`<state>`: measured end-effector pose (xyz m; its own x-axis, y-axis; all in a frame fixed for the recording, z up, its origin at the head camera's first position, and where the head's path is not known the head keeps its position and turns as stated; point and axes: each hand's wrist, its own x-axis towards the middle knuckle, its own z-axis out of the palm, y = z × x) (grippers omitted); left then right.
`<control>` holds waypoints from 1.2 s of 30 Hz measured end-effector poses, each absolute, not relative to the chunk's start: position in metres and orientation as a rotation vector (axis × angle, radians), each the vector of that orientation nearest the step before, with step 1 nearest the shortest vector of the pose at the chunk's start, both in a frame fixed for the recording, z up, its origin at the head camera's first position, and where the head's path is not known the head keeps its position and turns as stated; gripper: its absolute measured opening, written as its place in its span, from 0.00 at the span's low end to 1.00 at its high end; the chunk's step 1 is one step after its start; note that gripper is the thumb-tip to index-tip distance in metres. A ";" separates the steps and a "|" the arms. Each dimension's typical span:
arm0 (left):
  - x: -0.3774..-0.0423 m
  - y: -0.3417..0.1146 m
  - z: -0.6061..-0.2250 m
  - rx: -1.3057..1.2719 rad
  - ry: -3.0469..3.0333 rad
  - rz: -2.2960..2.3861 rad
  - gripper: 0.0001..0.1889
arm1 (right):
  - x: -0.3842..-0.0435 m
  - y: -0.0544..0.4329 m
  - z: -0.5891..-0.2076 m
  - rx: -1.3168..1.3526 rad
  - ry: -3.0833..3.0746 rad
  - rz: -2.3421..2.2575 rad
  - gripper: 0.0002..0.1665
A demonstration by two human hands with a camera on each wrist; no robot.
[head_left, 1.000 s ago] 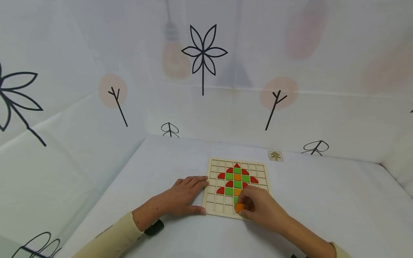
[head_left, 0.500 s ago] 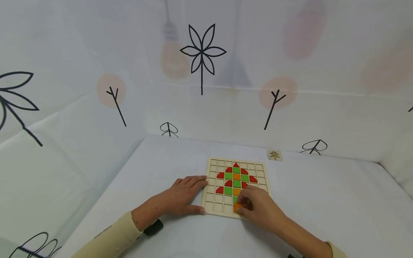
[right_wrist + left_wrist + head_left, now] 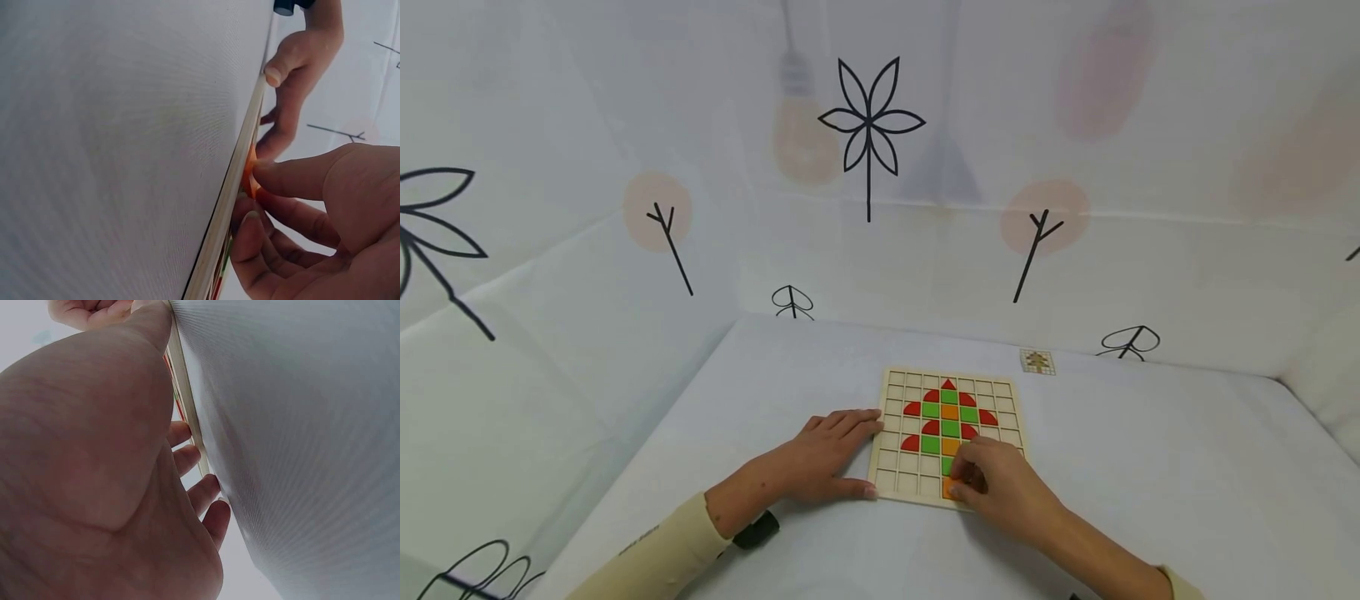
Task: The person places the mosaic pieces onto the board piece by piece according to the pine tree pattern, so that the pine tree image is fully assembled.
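A square wooden grid board (image 3: 908, 482) lies on the white surface, carrying red, green and orange pieces arranged like a tree. Along its left edge rests my left hand (image 3: 823, 457), fingers extended, fingertips at the rim and thumb near the front corner. My right hand (image 3: 1009, 490) is over the front right part of the board, thumb and fingertips pinching an orange square tile (image 3: 948, 488) at the bottom-row cell. In the right wrist view the thumb is against the orange tile (image 3: 249, 175), low at the board's edge. The right hand hides some cells on that side.
Behind the board, to the right, lies a small card (image 3: 1037, 361) with a tree pattern on a grid. A black device (image 3: 757, 531) is at the left wrist. White cloth walls (image 3: 925, 275) with line drawings stand at the back and sides.
The orange tile has gone from tilted in the right fingers to lying flat at the bottom cell, under the tree's column. The left hand has stayed at the board's edge.
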<state>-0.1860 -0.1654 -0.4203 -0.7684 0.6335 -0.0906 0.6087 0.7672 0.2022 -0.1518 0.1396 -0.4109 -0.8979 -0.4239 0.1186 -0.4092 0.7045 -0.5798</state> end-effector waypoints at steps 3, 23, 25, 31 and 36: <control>-0.186 -0.165 -0.419 0.992 2.805 0.244 0.49 | -0.152 0.140 -0.411 -0.715 2.885 -0.965 0.13; -0.189 -0.164 -0.422 0.999 2.796 0.233 0.50 | -0.149 0.156 -0.410 -0.657 2.972 -0.966 0.15; -0.190 -0.164 -0.422 0.996 2.795 0.229 0.50 | -0.149 0.162 -0.409 -0.640 3.007 -0.957 0.15; -0.189 -0.166 -0.422 0.991 2.808 0.198 0.50 | -0.154 0.192 -0.409 -0.584 3.135 -0.900 0.13; -0.188 -0.168 -0.420 0.993 2.810 0.187 0.49 | -0.162 0.225 -0.412 -0.631 3.289 -0.851 0.10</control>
